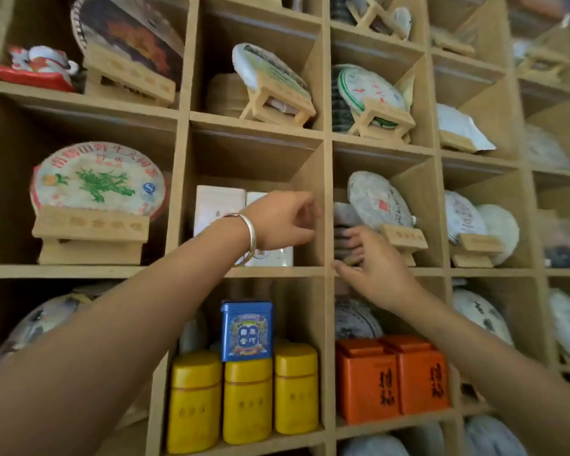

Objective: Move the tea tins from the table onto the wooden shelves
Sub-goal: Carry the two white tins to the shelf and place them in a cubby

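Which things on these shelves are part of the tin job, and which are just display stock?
Job:
white tins behind the left hand
blue tin on the yellow tins
orange tins
grey stack touched by the right hand
wooden shelves

Display stock:
wrapped tea cakes on wooden stands
red figurine

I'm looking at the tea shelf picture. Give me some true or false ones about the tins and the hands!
1. The blue tin sits on top of the yellow tins. True.
2. There are five yellow tins. False: three show.
3. The two orange tins stand side by side, right of the yellow ones. True.
4. The bracelet is on the right wrist. False: it is on the left wrist.
5. The right hand reaches the dark stack beside a round tea cake. True.
6. The left hand holds the blue tin. False: it is by the white tins.
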The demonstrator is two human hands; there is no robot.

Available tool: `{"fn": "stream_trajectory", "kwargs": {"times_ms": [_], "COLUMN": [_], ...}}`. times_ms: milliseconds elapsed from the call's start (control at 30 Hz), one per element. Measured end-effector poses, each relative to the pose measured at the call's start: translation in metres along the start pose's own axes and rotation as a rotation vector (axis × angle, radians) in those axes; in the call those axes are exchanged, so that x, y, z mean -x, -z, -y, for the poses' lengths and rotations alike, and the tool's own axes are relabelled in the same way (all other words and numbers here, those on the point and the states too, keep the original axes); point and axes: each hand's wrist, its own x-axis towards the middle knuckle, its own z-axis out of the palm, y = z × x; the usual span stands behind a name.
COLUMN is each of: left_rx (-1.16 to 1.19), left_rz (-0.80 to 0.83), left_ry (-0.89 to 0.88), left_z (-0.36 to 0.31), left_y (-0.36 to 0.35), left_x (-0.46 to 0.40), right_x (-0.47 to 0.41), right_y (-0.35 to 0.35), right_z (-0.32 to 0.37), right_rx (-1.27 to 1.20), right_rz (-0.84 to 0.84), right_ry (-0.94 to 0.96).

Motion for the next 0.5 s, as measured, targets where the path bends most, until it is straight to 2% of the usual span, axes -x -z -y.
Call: {"fn": "stream_trajectory", "kwargs": {"times_ms": [100,233,367,500], "left_rx": [0.074,0.138,0.261,0.364], "left_rz": [0.092,0.203,0.311,0.437], "left_ry": [-0.023,-0.157,-0.259,-0.401], "left_z": [-0.026,-0.084,-0.167,-0.27], "left_y": [-0.045,-0.109,-0.169,-0.206], "left_x": [0.013,0.027,0.034,0.04], "right_x": [0.042,0.111,0.189,0.272], "right_y": [0.037,0.104,0.183,0.271], "right_z": [-0.015,-0.037,-0.044,-0.034], "right_rx": [0.215,0.526,0.764,0.886], "right_rz": [0.035,0.172,0.318,0.349], "right_ry": [-0.047,-0.254,-0.5,-0.667]}}
